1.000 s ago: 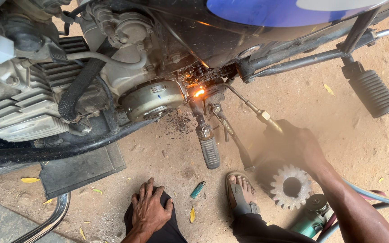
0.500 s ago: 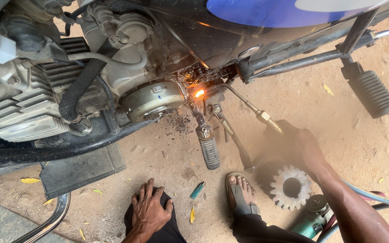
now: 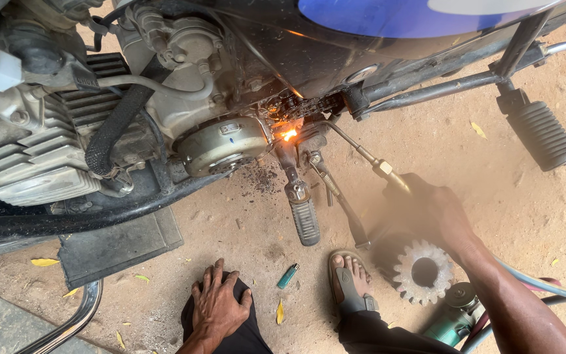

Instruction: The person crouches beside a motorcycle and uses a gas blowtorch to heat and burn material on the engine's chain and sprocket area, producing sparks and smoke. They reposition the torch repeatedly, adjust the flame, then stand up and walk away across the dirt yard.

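My right hand [image 3: 437, 210] grips a gas torch [image 3: 368, 159] whose thin metal tube reaches up and left to the underside of a motorcycle. An orange flame [image 3: 289, 134] burns at the torch tip against the dark chain area beside the round engine cover [image 3: 221, 144]. My left hand [image 3: 217, 305] rests flat, fingers spread, on my knee in dark trousers, holding nothing. My foot in a sandal [image 3: 350, 288] stands on the sandy ground between the hands.
A large toothed gear [image 3: 424, 270] lies on the sand under my right forearm, beside a green canister [image 3: 453, 321] and hoses [image 3: 532, 285]. A small teal lighter [image 3: 287, 276] lies near my left hand. Footpegs [image 3: 306, 219] [image 3: 542, 134] hang low; a dark mat [image 3: 119, 246] lies left.
Almost nothing has moved. The torch stays at the same spot with the flame burning, and the left hand stays on the knee.
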